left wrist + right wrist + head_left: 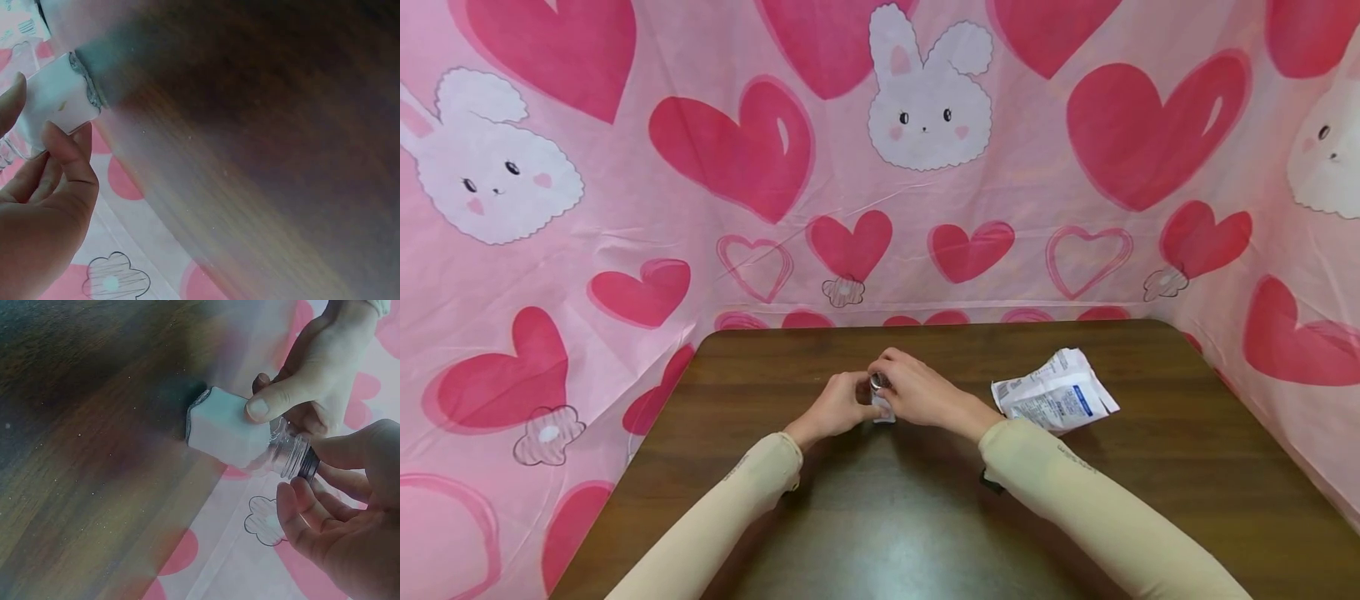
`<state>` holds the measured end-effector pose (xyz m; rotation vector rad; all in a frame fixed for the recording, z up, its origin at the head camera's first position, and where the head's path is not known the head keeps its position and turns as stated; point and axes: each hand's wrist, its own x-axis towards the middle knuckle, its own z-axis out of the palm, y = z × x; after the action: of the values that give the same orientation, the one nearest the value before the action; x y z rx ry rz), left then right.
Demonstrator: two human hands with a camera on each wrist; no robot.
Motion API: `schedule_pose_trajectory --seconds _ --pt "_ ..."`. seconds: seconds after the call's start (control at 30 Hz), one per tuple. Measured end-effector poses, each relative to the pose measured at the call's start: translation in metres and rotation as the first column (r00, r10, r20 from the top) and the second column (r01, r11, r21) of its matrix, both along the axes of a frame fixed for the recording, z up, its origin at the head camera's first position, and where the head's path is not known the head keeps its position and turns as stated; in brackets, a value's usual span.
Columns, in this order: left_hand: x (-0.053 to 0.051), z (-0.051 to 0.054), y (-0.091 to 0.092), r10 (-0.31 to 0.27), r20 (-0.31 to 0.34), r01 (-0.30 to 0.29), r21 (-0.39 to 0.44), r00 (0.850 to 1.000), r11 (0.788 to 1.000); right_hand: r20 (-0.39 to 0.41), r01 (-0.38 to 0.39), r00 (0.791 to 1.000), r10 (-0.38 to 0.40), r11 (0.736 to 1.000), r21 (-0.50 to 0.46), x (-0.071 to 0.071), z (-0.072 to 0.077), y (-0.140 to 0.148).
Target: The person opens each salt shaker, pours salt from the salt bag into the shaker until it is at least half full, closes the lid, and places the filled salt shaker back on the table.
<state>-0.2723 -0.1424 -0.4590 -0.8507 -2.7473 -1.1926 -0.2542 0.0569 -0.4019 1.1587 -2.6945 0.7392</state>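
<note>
A small clear glass shaker jar (225, 428) with white powder inside stands on the table, its base down on the wood. My left hand (837, 406) holds the jar's body between thumb and fingers, also seen closely in the left wrist view. At the top of the jar, my right hand (921, 392) pinches a dark, shiny cap (309, 464) with thumb and fingertips. Several rings of screw thread (290, 453) show on the clear neck below the cap. The head view shows little of the jar, as both hands cover most of it.
To the right, beyond my right forearm, a white printed packet (1060, 392) with a blue label lies on the brown wooden table (880, 500). A pink cloth (1015, 192) with hearts and rabbits hangs behind and at both sides of the table.
</note>
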Motion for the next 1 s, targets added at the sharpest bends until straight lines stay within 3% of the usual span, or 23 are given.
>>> schedule_pose_trajectory --seconds 0.23,0.77,1.0 --pt "0.0009 -0.0007 -0.0007 -0.022 0.012 0.022 0.016 1.0 1.0 -0.012 -0.019 1.0 0.019 1.0 0.012 -0.002 -0.0044 -0.0002" --pt "-0.0008 0.0001 0.0 -0.007 0.008 0.007 0.004 1.0 1.0 0.005 -0.03 1.0 0.03 1.0 0.007 -0.0053 -0.0046 0.0013" --pt "0.0015 0.0005 0.0003 -0.018 0.046 0.016 0.026 0.999 1.0 -0.004 -0.013 1.0 0.013 1.0 0.012 -0.008 -0.0042 0.0021"
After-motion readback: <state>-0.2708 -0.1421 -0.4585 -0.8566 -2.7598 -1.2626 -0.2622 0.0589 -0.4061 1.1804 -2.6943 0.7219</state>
